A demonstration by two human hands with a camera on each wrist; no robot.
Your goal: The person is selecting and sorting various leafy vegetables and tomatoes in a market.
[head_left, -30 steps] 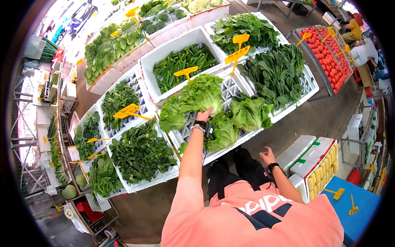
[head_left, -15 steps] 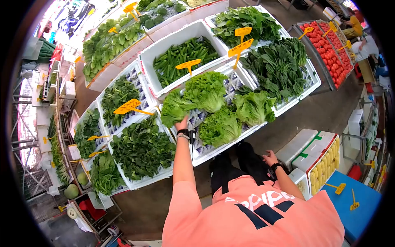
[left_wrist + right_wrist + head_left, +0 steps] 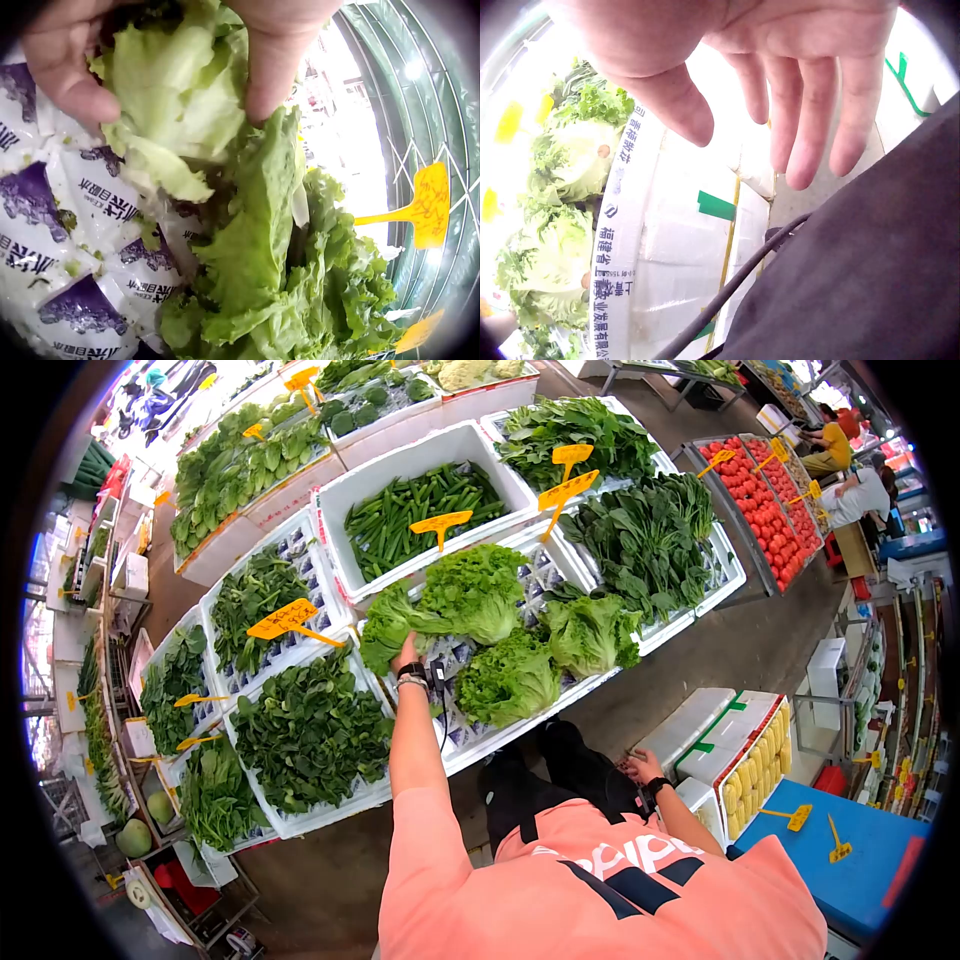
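Note:
At the left end of a white foam box (image 3: 470, 752), my left hand (image 3: 405, 657) grips a lettuce head (image 3: 384, 628). In the left wrist view, the thumb and fingers of the left hand (image 3: 184, 56) lie on either side of the pale lettuce base (image 3: 176, 90). Several other lettuce heads (image 3: 510, 678) lie in the same box, on white and purple ice packs (image 3: 82, 307). My right hand (image 3: 642, 766) hangs beside the body; in the right wrist view the right hand (image 3: 757, 82) has loose, spread fingers and holds nothing.
Behind the lettuce stands a deep box (image 3: 330, 540) of okra, with yellow tags (image 3: 440, 525) around. Leafy greens (image 3: 310, 735) fill the box on the left, dark greens (image 3: 650, 545) the one on the right. Foam boxes (image 3: 690, 735) and a blue table (image 3: 840, 840) are at the right.
My left hand has moved left from the middle lettuce to the leftmost one. The front lettuce heads sit differently than a second ago. The right hand stays low by the body.

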